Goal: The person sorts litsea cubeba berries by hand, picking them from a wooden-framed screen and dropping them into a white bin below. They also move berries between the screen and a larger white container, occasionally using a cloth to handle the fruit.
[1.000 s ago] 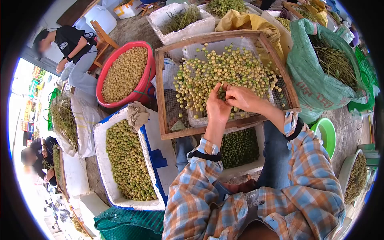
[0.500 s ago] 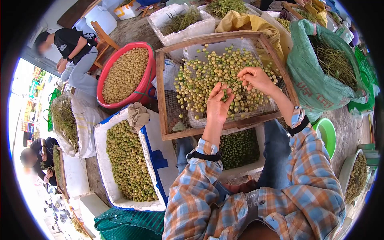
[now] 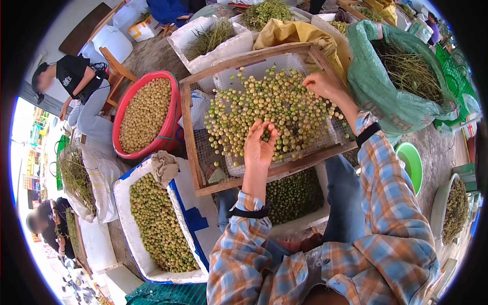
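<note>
A wooden-framed mesh sieve (image 3: 189, 137) lies tilted before me, with small round yellow-green fruits (image 3: 244, 104) spread over its mesh. Over the near part of the fruits is my left hand (image 3: 260, 147), palm up, its fingers curled toward the thumb; what they hold, if anything, I cannot make out. Toward the right of the pile, my right hand (image 3: 325, 87) has its fingertips pinched together down at the fruits. Anything between those fingertips is hidden. Under the sieve's near edge stands a white foam box (image 3: 305, 219) with darker green fruits.
To the left are a red basin (image 3: 175, 109) of pale fruits and a foam box (image 3: 124, 213) of green-yellow fruits, with a crumpled cloth (image 3: 164, 168) on its corner. A green sack (image 3: 376, 86) of stems stands right, beyond a green basin (image 3: 410, 162). A person (image 3: 84, 86) sits at left.
My hands have moved apart: the right reaches to the fruits at the right of the pile, the left has drawn back slightly. The whole view has shifted a little.
</note>
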A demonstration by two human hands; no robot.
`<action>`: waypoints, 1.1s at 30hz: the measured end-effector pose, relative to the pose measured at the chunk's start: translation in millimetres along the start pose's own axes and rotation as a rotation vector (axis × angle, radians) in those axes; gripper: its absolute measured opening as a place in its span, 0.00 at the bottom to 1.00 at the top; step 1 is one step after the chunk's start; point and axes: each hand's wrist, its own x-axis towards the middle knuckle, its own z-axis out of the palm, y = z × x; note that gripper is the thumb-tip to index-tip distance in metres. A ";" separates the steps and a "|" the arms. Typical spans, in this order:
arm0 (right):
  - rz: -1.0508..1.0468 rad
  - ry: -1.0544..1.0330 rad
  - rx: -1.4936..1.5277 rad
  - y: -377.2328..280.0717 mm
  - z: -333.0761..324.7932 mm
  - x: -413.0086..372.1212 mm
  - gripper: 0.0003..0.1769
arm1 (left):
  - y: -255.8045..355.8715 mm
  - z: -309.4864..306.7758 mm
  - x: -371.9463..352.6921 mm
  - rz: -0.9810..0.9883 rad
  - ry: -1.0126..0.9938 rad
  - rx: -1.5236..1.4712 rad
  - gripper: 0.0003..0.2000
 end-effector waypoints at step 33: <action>-0.466 0.162 -0.801 1.7 58.0 49.4 0.08 | -7.4 2.1 2.0 -0.018 0.030 0.086 0.11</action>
